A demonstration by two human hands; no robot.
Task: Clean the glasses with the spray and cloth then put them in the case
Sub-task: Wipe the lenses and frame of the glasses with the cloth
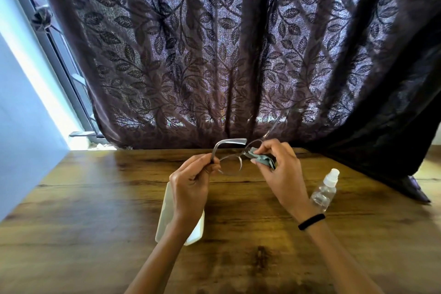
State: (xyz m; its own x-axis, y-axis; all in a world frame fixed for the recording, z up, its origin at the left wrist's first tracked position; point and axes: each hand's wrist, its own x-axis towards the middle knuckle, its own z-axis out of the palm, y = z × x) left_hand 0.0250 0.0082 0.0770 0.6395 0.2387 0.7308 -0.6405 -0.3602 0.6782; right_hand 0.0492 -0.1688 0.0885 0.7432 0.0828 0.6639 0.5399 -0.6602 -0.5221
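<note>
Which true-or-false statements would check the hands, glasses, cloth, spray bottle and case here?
1. The left hand grips the glasses at one end. True.
2. The spray bottle stands on the table, right of both hands. True.
3. The right hand holds the spray bottle. False: it pinches the cloth against the glasses.
4. The glasses lie in the case. False: both hands hold them above the table; the case lies beneath the left wrist.

A room at home: a table [95, 198] set by a window [64, 64].
A dark, leaf-patterned curtain [214, 55] hangs just beyond the fingers [267, 150]. The wood-grain tabletop spreads beneath them, and the window's frame meets a pale wall [21, 102] well to their left.
</note>
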